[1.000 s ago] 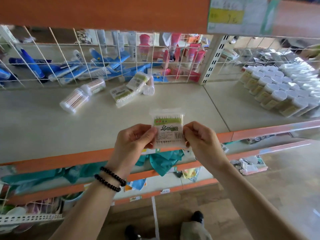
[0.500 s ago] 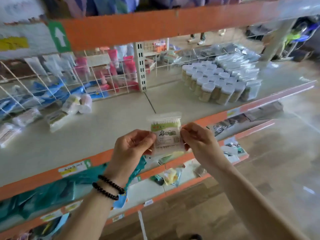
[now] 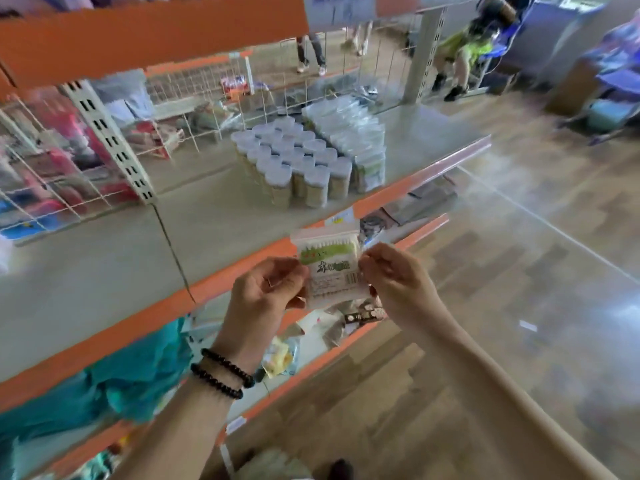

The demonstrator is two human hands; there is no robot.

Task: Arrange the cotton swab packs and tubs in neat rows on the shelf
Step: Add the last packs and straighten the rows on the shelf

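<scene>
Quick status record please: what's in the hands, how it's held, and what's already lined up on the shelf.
held item: cotton swab pack, upright, label toward camera
left hand: pinches pack's left edge
right hand: pinches pack's right edge
pack position: in the air, in front of the shelf edge
tubs: standing in rows on the shelf
stacked packs: in rows right of the tubs

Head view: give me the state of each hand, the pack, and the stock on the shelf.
Left hand: pinches the pack's left edge.
Right hand: pinches its right edge.
Cotton swab pack: upright, held in front of the shelf.
Tubs: upright in rows.
Stocked packs: lined up beside the tubs.
</scene>
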